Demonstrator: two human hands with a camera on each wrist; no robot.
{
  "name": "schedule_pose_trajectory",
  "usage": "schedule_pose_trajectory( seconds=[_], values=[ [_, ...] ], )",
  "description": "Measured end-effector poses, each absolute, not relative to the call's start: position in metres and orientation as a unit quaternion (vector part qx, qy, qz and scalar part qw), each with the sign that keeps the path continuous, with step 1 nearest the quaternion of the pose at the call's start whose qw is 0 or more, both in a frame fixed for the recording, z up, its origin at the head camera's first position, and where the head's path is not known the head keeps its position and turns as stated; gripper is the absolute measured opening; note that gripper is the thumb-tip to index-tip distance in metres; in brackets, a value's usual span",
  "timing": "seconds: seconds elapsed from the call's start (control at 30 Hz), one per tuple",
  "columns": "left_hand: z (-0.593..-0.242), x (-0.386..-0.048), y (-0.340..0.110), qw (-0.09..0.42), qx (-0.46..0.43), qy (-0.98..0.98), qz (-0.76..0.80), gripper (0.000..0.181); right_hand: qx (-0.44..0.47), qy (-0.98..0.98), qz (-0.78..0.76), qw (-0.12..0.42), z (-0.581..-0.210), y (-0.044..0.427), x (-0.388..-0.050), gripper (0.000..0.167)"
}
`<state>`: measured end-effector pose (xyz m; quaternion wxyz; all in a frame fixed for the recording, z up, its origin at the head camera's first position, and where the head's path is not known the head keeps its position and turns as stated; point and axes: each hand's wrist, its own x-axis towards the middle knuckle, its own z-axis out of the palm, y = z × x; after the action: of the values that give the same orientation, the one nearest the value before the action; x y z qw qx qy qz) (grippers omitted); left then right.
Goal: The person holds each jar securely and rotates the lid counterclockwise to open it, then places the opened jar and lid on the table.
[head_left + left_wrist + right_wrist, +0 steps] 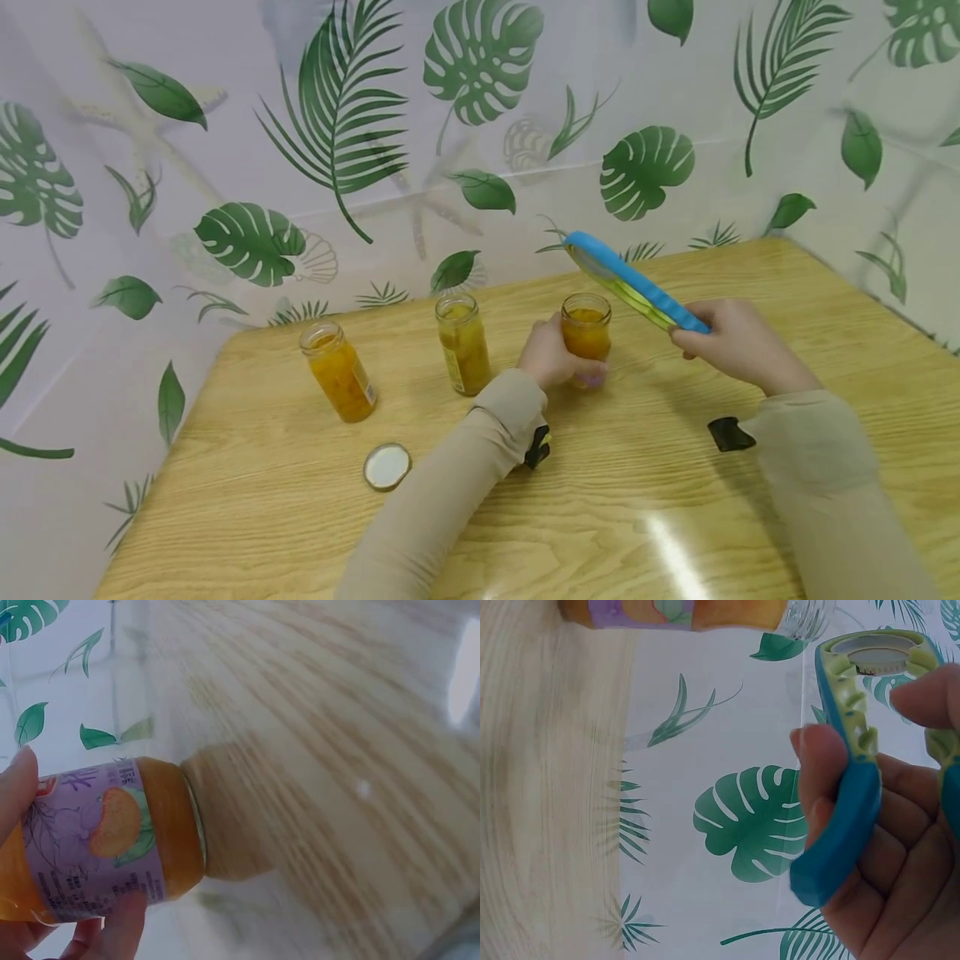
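My left hand [551, 354] grips a glass jar [587, 333] of orange fruit around its side. Its mouth is uncovered and it stands upright on the table. A purple label [90, 832] with a peach picture shows in the left wrist view. To its right and higher up, my right hand [735, 342] holds a blue and green jar opener [637, 283] by its handles, tilted up towards the jar. In the right wrist view a metal lid [874, 654] sits inside the opener's looped end, apart from the jar's bare glass rim [808, 619].
Two more uncovered jars, one of yellow fruit [463, 350] and one of orange fruit [341, 379], stand to the left on the wooden table [262, 500]. A loose lid [387, 467] lies in front of them, white inside facing up. A leaf-patterned wall [540, 192] rises behind the table.
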<state>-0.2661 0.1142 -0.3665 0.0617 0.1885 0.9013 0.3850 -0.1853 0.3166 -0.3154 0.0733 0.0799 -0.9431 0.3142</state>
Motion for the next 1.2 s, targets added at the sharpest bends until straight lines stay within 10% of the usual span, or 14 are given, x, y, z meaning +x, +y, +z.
schedule_pose_trajectory(
  seconds=[0.77,1.2],
  values=[
    [-0.334,-0.232,0.057,0.121,0.231,0.860,0.439,0.080,0.133,-0.903,0.403,0.061,-0.307,0.276,-0.182,0.031],
    [-0.333,-0.186,-0.060,0.190,0.326,0.866,0.327,0.066,0.144,-0.787,0.564,-0.206,-0.346,0.275,-0.125,0.035]
  ],
)
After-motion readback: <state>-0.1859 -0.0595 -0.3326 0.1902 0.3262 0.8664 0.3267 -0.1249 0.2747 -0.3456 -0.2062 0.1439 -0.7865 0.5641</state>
